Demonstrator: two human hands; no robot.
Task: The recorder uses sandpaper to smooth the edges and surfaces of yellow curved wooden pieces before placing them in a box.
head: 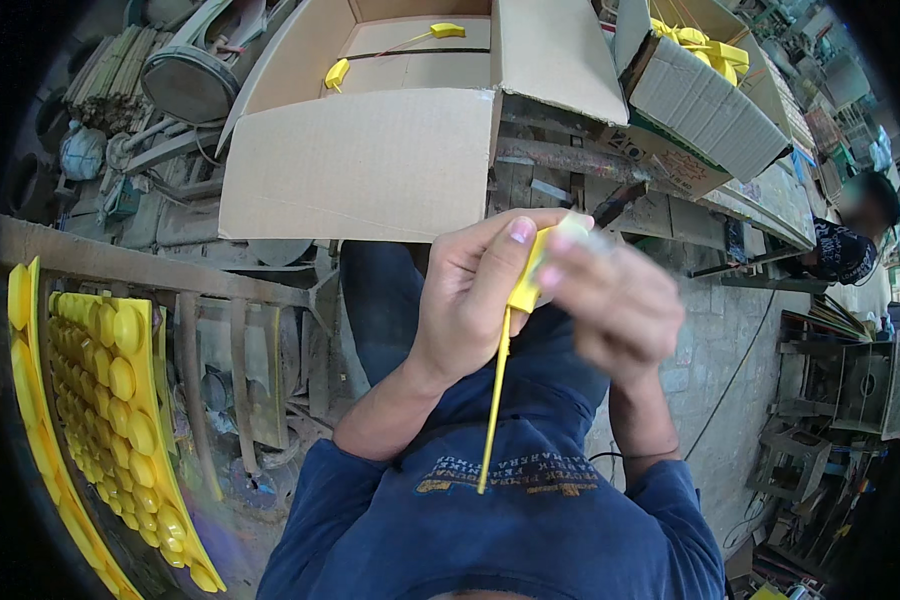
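In front of my chest, my left hand (469,296) grips a small yellow block-shaped piece (526,285), from whose lower end a thin yellow stick (494,405) points down towards my shirt. My right hand (619,300) is blurred at the piece's right side, with something pale and translucent (579,232) at its fingertips; what that is cannot be told. Beyond my hands stands an open cardboard box (356,165). Inside it lie a yellow piece (448,30) with a thin strand and another yellow piece (337,74).
A second cardboard box (709,112) at upper right holds several yellow pieces (709,52). Yellow sheets with rounded bumps (131,420) lean by a worn rail (142,259) at left. A seated person (844,247) is far right, near a bench (772,214). A cable (735,382) crosses the floor.
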